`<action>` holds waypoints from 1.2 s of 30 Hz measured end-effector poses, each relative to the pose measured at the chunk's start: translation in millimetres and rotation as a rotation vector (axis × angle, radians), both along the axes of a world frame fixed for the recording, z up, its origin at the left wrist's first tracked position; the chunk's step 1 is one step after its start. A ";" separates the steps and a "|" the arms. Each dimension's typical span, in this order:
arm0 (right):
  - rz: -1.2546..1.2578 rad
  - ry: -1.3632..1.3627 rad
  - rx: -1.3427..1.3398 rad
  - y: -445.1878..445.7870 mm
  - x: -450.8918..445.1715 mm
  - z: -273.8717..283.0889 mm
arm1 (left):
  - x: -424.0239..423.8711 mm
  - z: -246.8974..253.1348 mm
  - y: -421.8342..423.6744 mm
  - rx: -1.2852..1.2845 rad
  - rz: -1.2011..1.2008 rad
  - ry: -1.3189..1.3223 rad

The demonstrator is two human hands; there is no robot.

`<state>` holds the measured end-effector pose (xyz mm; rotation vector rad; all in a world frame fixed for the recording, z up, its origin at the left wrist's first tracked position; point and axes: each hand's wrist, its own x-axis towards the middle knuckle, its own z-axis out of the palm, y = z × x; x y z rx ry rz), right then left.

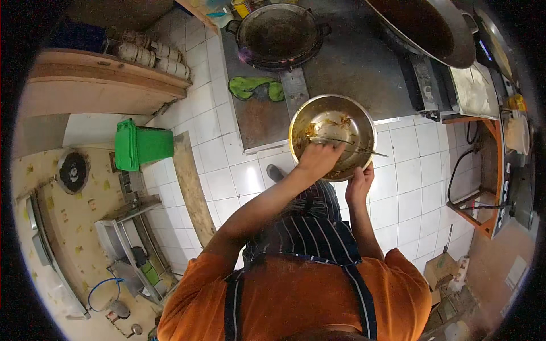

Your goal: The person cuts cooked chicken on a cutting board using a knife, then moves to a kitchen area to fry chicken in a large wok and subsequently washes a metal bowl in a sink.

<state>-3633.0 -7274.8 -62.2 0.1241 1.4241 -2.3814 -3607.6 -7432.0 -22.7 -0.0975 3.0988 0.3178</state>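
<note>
A deep stainless steel bowl (332, 104) is in front of me at the near edge of the stove counter. Orange-brown food residue (341, 121) clings to its inner wall and bottom. Over the bowl, my left hand (322, 157) is closed around a thin metal utensil (377, 153), possibly tongs. One end of it sticks out past the rim on the right; its full shape is partly hidden by the fingers. On the bowl's near right side, my right hand (360, 183) grips the rim.
Beyond the bowl, a dark wok (277, 32) sits on a burner, with a purplish glow at its left. Green cloth (254, 88) lies on the counter (358, 81). A large pan (463, 55) stands at upper right. A green bin (145, 143) is on the tiled floor (401, 179) to the left.
</note>
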 end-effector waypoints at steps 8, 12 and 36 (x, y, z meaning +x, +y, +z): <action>-0.073 -0.026 0.060 40.8 -16.4 -37.5 | 32.3 31.5 -29.8 0.164 0.121 0.311; -0.128 0.021 0.113 67.6 -28.5 -56.8 | 9.5 11.4 -87.5 0.236 0.131 0.203; -0.156 -0.073 0.137 63.2 -24.7 -41.0 | -54.1 -75.2 -199.8 0.102 0.123 -0.083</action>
